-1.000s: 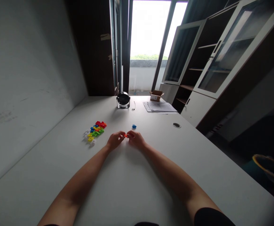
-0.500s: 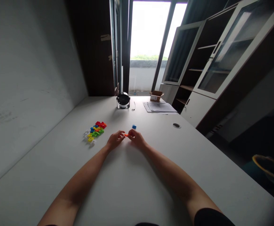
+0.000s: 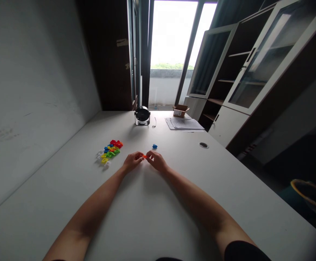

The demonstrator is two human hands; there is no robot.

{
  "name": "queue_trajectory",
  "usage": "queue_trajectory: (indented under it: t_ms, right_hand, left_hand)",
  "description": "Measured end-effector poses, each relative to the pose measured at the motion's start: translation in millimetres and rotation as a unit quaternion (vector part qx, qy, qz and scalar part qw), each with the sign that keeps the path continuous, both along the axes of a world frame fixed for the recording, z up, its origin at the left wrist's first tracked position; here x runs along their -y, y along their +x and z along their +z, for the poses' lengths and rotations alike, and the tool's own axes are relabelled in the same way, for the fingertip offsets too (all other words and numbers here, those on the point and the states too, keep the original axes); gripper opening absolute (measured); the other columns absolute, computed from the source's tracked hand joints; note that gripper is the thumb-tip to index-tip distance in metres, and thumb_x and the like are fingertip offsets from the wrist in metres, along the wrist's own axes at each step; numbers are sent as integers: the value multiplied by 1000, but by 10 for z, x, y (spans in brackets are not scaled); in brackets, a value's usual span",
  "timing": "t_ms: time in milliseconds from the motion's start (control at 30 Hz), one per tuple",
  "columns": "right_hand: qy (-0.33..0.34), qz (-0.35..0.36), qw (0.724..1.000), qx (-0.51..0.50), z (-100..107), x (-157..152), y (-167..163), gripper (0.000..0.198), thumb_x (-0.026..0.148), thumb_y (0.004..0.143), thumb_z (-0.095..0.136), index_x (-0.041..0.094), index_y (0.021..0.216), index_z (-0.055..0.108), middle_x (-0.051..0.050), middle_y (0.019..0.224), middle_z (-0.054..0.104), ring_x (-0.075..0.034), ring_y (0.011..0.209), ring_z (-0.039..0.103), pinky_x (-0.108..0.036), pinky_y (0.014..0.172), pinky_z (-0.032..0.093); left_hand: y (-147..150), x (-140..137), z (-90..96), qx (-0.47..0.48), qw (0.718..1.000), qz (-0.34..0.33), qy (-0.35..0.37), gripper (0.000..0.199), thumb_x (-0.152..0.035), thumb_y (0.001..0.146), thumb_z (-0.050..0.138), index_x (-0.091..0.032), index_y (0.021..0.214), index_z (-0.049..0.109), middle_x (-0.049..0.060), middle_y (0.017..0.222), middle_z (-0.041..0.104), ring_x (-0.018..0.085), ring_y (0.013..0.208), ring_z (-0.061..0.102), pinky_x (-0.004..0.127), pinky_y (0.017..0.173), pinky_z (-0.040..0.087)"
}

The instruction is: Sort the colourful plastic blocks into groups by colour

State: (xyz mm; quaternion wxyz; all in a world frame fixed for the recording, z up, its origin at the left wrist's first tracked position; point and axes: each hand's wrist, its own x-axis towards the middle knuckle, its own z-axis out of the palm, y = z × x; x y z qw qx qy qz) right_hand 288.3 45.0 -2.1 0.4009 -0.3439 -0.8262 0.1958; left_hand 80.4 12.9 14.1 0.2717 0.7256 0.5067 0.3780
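Note:
Between my two hands is a small orange plastic piece [image 3: 144,156], gripped from both sides and partly covered by fingers. My left hand [image 3: 133,161] pinches its left end, and my right hand [image 3: 157,161] pinches its right end. A small blue plastic piece [image 3: 154,146] lies on the table just beyond my right hand. Off to the left sits a loose pile of coloured plastic pieces [image 3: 110,154] in red, blue, yellow, green, orange and white. Their exact kind is too small to make out.
On the white table [image 3: 147,210] stand a round black device on a stand [image 3: 142,116], a thin cord [image 3: 154,123], papers [image 3: 185,123] and an open cardboard box [image 3: 180,110]. A round cable hole [image 3: 203,145] is at the right edge. A wall borders the left side.
Both hands stay in nearly the same place around the orange piece. The fingers have shifted slightly, with the left fingers closing in a little more on it.

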Motion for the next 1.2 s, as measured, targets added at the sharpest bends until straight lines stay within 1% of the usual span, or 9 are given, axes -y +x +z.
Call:
queue_trajectory:
  t_ms: [167, 367, 567, 700, 833, 933, 1033, 1133, 1200]
  right_hand:
    - [-5, -5, 1000, -9, -22, -17, 12, 12, 33, 93, 61, 23, 99, 65, -5, 93, 70, -17, 79, 63, -29, 71, 51]
    - [-13, -7, 1000, -7, -34, -34, 20, 11, 31, 94, 60, 23, 99, 66, -4, 90, 70, -17, 77, 63, -29, 72, 52]
    - [11, -18, 1000, 6, -26, -36, 31, 7, 25, 91, 61, 22, 96, 66, -4, 92, 67, -16, 74, 59, -28, 70, 49]
    - [19, -20, 1000, 13, -37, -39, 30, 7, 21, 91, 57, 22, 90, 64, -3, 87, 66, -15, 70, 56, -27, 68, 45]
    - [47, -34, 998, 22, -14, -94, 86, 15, 23, 96, 53, 23, 94, 68, -4, 89, 65, -17, 75, 57, -28, 72, 45]
    - [56, -85, 995, 23, 6, -222, 232, 21, 24, 99, 50, 23, 100, 71, -6, 96, 66, -17, 78, 58, -29, 76, 46]
    - [44, -180, 983, 0, -19, -397, 462, 23, 25, 99, 50, 22, 101, 72, -7, 99, 65, -18, 78, 59, -31, 77, 46]
    - [13, -292, 956, 8, -98, -552, 701, 21, 23, 98, 50, 22, 100, 71, -8, 98, 65, -20, 79, 59, -31, 75, 44]
    - [-19, -337, 941, 40, -160, -622, 815, 16, 22, 95, 55, 22, 96, 71, -9, 96, 65, -22, 84, 58, -31, 75, 43]
  left_hand:
    - [-8, 14, 36, 11, 1000, -4, 0, 27, -43, 88, 65, -21, 102, 72, 3, 88, 75, 16, 74, 67, 26, 68, 50]
    - [-9, 0, 33, 19, 1000, 5, 16, 21, -39, 87, 68, -22, 99, 71, 2, 90, 75, 17, 77, 68, 27, 71, 52]
    - [-8, -5, 9, 18, 1000, 12, 21, 22, -40, 89, 65, -22, 100, 71, 2, 88, 75, 16, 76, 68, 27, 72, 52]
    - [-11, -29, -45, 27, 999, 10, 22, 24, -38, 89, 65, -22, 106, 71, 3, 90, 76, 16, 75, 68, 26, 71, 52]
    - [-23, -82, -130, 42, 999, 10, 11, 30, -35, 90, 62, -22, 117, 68, 5, 96, 76, 15, 74, 68, 26, 69, 52]
    - [-31, -110, -157, 32, 999, 17, 13, 29, -33, 90, 60, -22, 115, 69, 4, 96, 75, 15, 75, 67, 26, 71, 52]
    - [-35, -113, -139, -8, 999, 28, 20, 24, -33, 90, 59, -22, 107, 72, 3, 93, 75, 16, 75, 65, 27, 71, 50]
    - [-35, -105, -108, -39, 998, 39, 23, 21, -33, 90, 58, -22, 101, 73, 4, 92, 75, 17, 77, 65, 28, 71, 49]
    - [-35, -98, -97, -49, 998, 41, 25, 21, -31, 90, 58, -22, 100, 74, 4, 93, 75, 18, 78, 65, 28, 72, 48]
